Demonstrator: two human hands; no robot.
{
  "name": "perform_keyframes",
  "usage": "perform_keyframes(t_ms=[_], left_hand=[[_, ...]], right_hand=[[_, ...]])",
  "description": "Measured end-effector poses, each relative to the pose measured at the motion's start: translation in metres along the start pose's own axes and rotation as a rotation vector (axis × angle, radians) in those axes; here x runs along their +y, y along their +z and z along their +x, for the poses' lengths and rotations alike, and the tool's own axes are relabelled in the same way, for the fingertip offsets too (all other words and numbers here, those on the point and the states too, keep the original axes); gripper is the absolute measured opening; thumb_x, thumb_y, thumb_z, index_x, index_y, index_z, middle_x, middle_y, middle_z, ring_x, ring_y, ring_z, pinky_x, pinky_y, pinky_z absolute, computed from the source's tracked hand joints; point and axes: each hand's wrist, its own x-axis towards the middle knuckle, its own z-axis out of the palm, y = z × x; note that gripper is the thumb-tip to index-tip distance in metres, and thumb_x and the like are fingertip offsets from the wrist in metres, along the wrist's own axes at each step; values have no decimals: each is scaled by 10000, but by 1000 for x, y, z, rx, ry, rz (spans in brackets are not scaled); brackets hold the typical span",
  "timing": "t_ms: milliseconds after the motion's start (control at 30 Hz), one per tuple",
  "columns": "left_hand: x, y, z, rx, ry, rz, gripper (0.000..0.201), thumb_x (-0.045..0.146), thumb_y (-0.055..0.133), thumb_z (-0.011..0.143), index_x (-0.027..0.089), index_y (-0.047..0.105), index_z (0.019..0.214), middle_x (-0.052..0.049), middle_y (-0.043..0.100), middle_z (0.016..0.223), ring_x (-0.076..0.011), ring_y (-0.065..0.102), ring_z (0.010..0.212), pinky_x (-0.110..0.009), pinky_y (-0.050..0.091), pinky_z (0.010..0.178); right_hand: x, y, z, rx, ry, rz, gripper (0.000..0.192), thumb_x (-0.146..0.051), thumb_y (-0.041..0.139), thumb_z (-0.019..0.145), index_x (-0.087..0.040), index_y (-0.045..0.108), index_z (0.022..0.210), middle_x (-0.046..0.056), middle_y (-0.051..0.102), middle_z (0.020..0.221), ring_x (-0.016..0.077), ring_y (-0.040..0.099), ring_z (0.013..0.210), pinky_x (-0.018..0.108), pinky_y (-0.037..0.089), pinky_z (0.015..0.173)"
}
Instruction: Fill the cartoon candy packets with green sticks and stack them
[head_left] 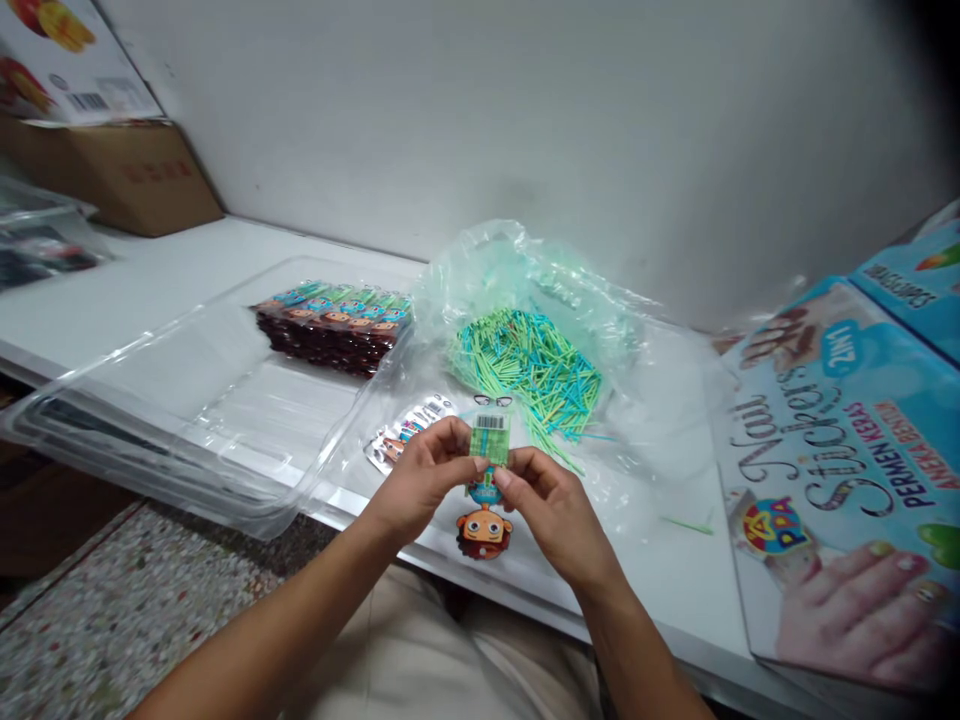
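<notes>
Pinching one printed packet (491, 445) out front, both hands on it, just above the near edge of the white bench (172, 270). Left hand (424, 472): thumb and index closed on the packet's left side, around the lower end of the green barcode panel. Right hand (551, 510): same pinch from the right, thumb tip close to the left thumb. Remaining fingers curled on both. Packet is upside down to the wearer: glasses print at far end, cartoon head toward the lap. Can't tell from here whether the packet's mouth is open or if anything is inside.

Second packet (397, 440) lies on the bench just left of the left hand, partly hidden by it. Beyond the hands: open clear bag (502, 245) with a heap of green and blue sticks (525, 365), some spread toward the right hand. One loose green stick (688, 525) lies off to the right.

Left side: clear tray (262, 420), front corner overhanging the bench edge, with a neat packet stack (330, 330) at its back right. Far left: brown carton (142, 180), white printed box (75, 60) on top. Right side: blue "Nail Stickers" box (847, 430).
</notes>
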Motion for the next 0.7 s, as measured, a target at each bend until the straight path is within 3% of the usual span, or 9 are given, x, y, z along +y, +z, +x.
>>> perform_keyframes(t_ms=[233, 400, 500, 567, 633, 700], left_hand=[[4, 3, -5, -5, -12, 59, 153, 214, 701, 698, 144, 593, 779, -2, 603, 713, -115, 540, 653, -238, 418, 633], [42, -4, -21, 36, 100, 210, 201, 307, 683, 762, 172, 615, 894, -30, 621, 812, -150, 563, 749, -262, 455, 694], [82, -35, -14, 163, 247, 492, 174, 318, 672, 781, 166, 629, 852, -28, 597, 770, -129, 523, 704, -237, 430, 645], [110, -65, 6, 321, 364, 720, 126, 257, 651, 802, 136, 624, 817, -7, 549, 703, -89, 465, 641, -218, 404, 627], [135, -98, 36, 524, 372, 885, 197, 178, 605, 830, 85, 588, 1003, -16, 565, 783, -74, 487, 659, -227, 408, 665], [153, -129, 69, 697, 265, 1078, 398, 187, 575, 856, 57, 468, 1217, -44, 582, 888, -74, 499, 676, -240, 416, 683]], right_hand=[[2, 4, 1, 28, -49, -68, 203, -349, 630, 816, -202, 503, 756, -32, 453, 683, 117, 452, 639, 243, 398, 588], [1, -3, 1, 39, -20, 32, 278, -405, 647, 806, -216, 554, 987, -7, 567, 765, 140, 553, 689, 274, 459, 651], [4, -11, 1, 59, 4, -8, 273, -413, 623, 827, -218, 561, 1008, 1, 591, 768, 137, 559, 672, 279, 466, 638], [7, -14, 2, 69, 24, -24, 272, -424, 602, 840, -213, 564, 1007, 11, 610, 776, 138, 561, 663, 280, 466, 621], [11, -14, 3, 70, 48, -21, 289, -443, 593, 841, -208, 568, 1006, 20, 622, 781, 141, 563, 655, 283, 466, 606], [14, -12, 3, 54, 66, -19, 306, -458, 590, 839, -205, 570, 1010, 24, 624, 783, 145, 565, 655, 288, 464, 602]])
